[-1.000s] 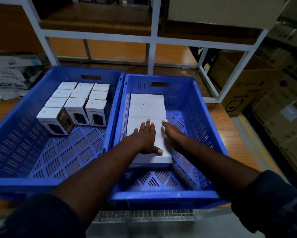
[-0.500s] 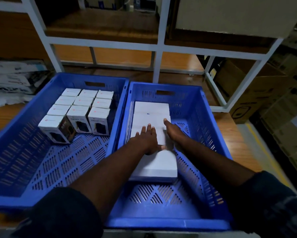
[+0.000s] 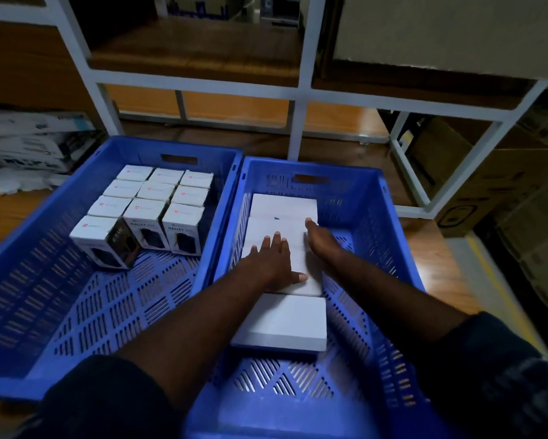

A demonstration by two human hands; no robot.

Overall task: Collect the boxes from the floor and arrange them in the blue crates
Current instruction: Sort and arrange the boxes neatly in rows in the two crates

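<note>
Setting: wooden tabletop (image 3: pixel 10 213) under a white rack frame (image 3: pixel 298 90); cardboard cartons (image 3: pixel 488 191) to the right, stacked printed packets (image 3: pixel 22 144) to the left.
Left crate (image 3: pixel 29 248): blue, holds small white boxes (image 3: pixel 158 201) standing in tight rows at its far end.
Right crate (image 3: pixel 377 217): blue, touching the left crate; flat white boxes (image 3: pixel 282 321) lie end to end along its left wall.
Left hand (image 3: pixel 269 258): palm down on a middle flat box, fingers straight, thumb spread; gripping nothing.
Right hand (image 3: pixel 320 239): fingers extended along the right edge of the same row, touching it; no curl seen.
Sleeves: dark, pushed up both forearms.
</note>
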